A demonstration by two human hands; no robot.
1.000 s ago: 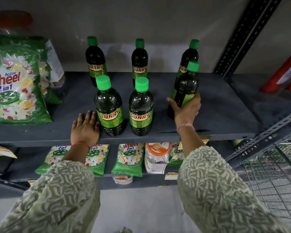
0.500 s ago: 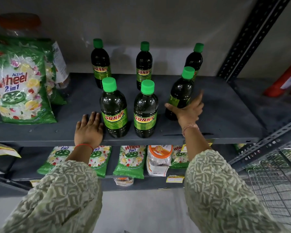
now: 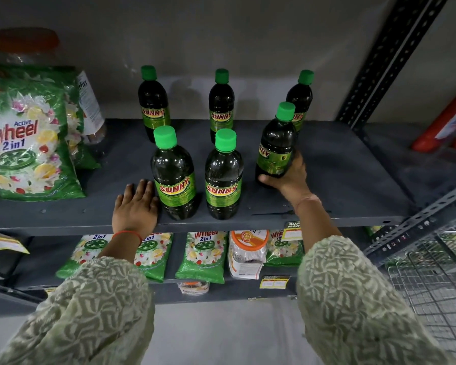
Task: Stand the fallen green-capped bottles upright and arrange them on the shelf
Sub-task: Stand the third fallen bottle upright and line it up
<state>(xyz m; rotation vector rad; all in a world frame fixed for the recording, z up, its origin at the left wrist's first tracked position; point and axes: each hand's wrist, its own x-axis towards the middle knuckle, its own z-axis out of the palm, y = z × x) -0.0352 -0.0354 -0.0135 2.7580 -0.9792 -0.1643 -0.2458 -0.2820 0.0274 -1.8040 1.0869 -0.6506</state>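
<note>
Half a second ago the right hand (image 3: pixel 287 177) hovered open beside the front-right dark plastic bottle with a bright green screw cap (image 3: pixel 275 151); now its grip is closed low around that bottle's base, thumb in front and fingers behind. The bottle stands close to upright on the dark grey metal shelf (image 3: pixel 340 180), its label turned partly sideways. I judge this a final nudge into line with the front row, the task nearly done since no bottle lies fallen.

The left hand (image 3: pixel 135 206) stays flat on the shelf's front edge, open and holding nothing, its fingertips touching the front-left bottle (image 3: pixel 173 172). That one and the front-middle bottle (image 3: pixel 223 175) are rounded, glossy and smooth, with green-and-yellow wrap labels. Behind them stand three more bottles (image 3: pixel 221 106) of the same kind near the pale wall. Far left, a crinkly green detergent pouch (image 3: pixel 29 143) leans on the shelf.
</note>
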